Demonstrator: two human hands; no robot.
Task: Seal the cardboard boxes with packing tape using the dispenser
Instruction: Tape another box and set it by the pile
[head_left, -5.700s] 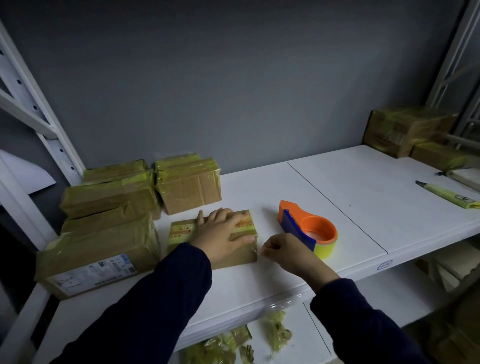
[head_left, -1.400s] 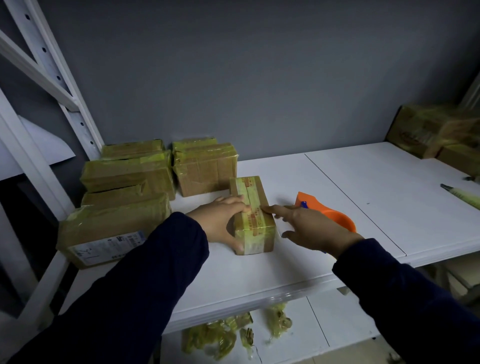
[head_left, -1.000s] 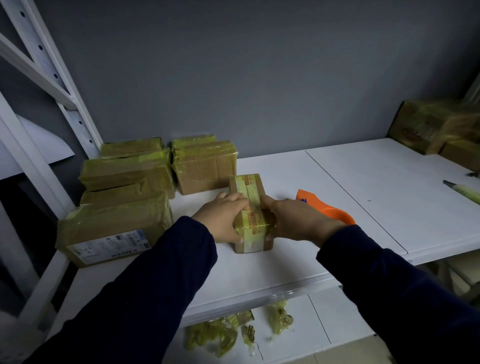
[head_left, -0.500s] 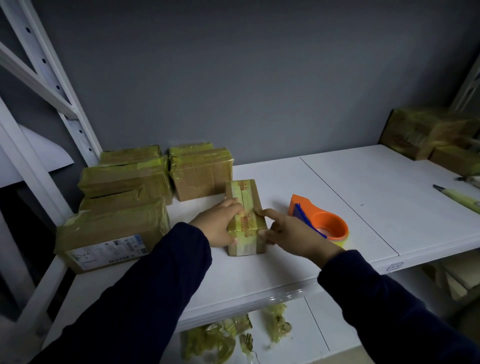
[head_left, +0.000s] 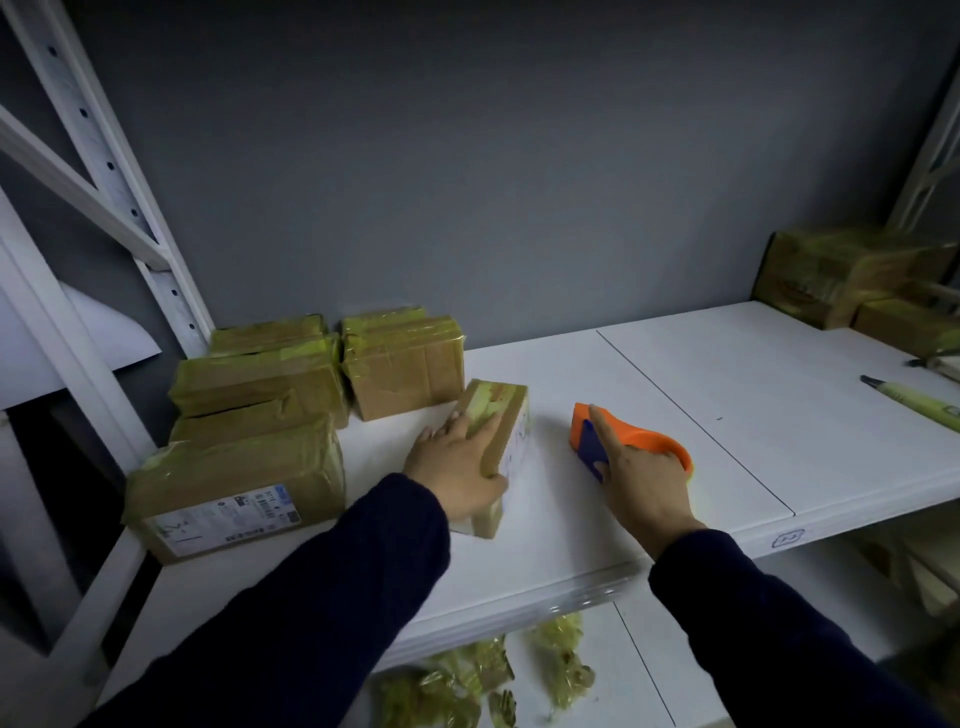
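Note:
A small cardboard box (head_left: 501, 415) wrapped in yellowish tape stands tipped up on the white shelf (head_left: 727, 415), its white label side facing right. My left hand (head_left: 457, 467) grips it from the left, fingers across its upper face and thumb at the near edge. To its right lies the orange tape dispenser (head_left: 654, 441) with a blue blade guard. My right hand (head_left: 641, 480) lies over the dispenser, index finger stretched along the blue part and the other fingers curled round the orange ring. Most of the tape roll is hidden under that hand.
Several taped boxes (head_left: 260, 374) are stacked at the back left, one large labelled box (head_left: 234, 488) in front. More boxes (head_left: 841, 275) sit far right, beside a yellow-green cutter (head_left: 919, 402). Crumpled tape scraps (head_left: 467, 686) lie on the lower shelf. A white upright (head_left: 109, 166) stands left.
My right hand has left the small box and moved right onto the tape dispenser. My left hand has tipped the box up, so its label side faces right.

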